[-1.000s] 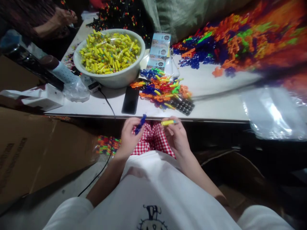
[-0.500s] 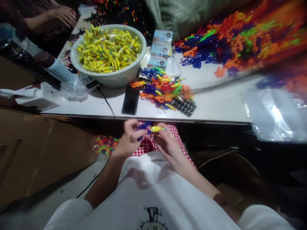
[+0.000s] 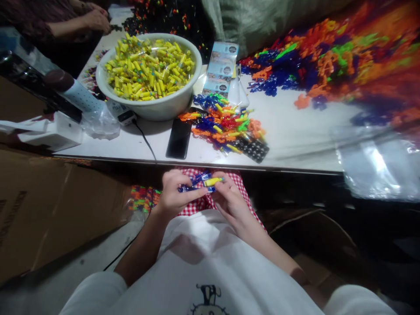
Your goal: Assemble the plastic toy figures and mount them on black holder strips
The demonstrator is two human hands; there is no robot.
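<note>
In front of my lap, my left hand is closed around a dark blue plastic piece. My right hand pinches a small yellow tube in a clear wrapper, which lies against the blue piece's right end. Whether the two are joined I cannot tell. On the table just beyond, a heap of coloured plastic pieces with yellow tubes partly covers a black dotted item. Left of it lies a black phone.
A white basin full of yellow wrapped tubes stands back left. Blue printed strips lie beside it. Loose orange, blue and green pieces spread at right, near clear plastic bags. Another person's hands are at upper left.
The yellow tube has come up against the blue piece, which my left hand has turned to show more of it. The other person's hands have shifted slightly.
</note>
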